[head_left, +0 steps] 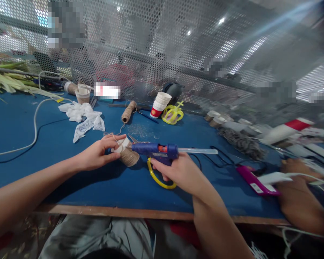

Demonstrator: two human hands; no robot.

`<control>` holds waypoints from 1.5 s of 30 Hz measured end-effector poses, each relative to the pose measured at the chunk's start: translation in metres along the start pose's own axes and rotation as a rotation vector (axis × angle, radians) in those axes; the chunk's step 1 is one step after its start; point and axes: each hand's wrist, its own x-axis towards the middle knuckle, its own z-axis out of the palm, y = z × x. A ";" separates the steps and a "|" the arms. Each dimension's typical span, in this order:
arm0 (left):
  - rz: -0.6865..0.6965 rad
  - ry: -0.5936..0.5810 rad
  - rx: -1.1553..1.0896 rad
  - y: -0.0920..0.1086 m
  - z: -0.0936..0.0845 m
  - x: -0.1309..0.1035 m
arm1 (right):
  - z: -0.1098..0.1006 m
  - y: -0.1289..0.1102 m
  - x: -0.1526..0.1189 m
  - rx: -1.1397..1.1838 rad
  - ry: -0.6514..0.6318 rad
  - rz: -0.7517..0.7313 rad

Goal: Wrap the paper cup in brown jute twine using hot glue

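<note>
My left hand (102,153) is closed on a small paper cup (130,157) that lies tilted on its side, its lower part wrapped in brown twine. In my right hand (182,169) is a blue glue gun (155,149), a clear glue stick jutting from its back end. The gun's nozzle meets the cup or comes very close to it; I cannot tell which. A strand of twine runs from the cup up to a twine spool (129,112). Partly hidden behind the gun are scissors with a yellow handle (162,182).
White crumpled plastic (83,117) and a twine-wrapped cup (82,94) stand left. Stacked paper cups (160,104) and a yellow crown-shaped piece (172,114) sit behind. Right are a purple power strip (256,181), grey cord (241,142) and another person's arm (302,198). Perforated metal closes the back.
</note>
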 end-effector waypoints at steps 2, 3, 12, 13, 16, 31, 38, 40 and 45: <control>0.006 -0.001 -0.002 0.000 0.000 0.000 | 0.002 0.000 -0.002 -0.018 -0.015 -0.012; 0.010 -0.001 -0.005 0.000 0.000 0.000 | 0.002 0.001 -0.003 -0.018 -0.028 -0.005; -0.005 -0.020 -0.010 0.002 -0.001 0.001 | 0.001 0.002 0.000 -0.009 0.001 0.008; -0.008 -0.021 -0.010 0.002 -0.001 0.001 | 0.000 0.002 0.002 0.001 0.006 0.019; -0.002 -0.019 -0.014 0.003 -0.001 0.000 | -0.002 0.003 0.005 0.012 0.014 0.048; -0.009 -0.010 -0.029 -0.001 -0.001 0.000 | 0.001 0.011 0.013 -0.031 0.015 0.085; 0.007 -0.017 -0.002 -0.003 -0.001 0.000 | 0.001 0.009 0.013 0.031 0.002 0.107; 0.003 -0.019 -0.004 -0.003 0.000 0.000 | 0.001 0.007 0.012 0.057 -0.002 0.111; 0.013 -0.023 0.002 -0.004 0.000 0.000 | 0.000 0.005 0.007 0.140 -0.022 0.105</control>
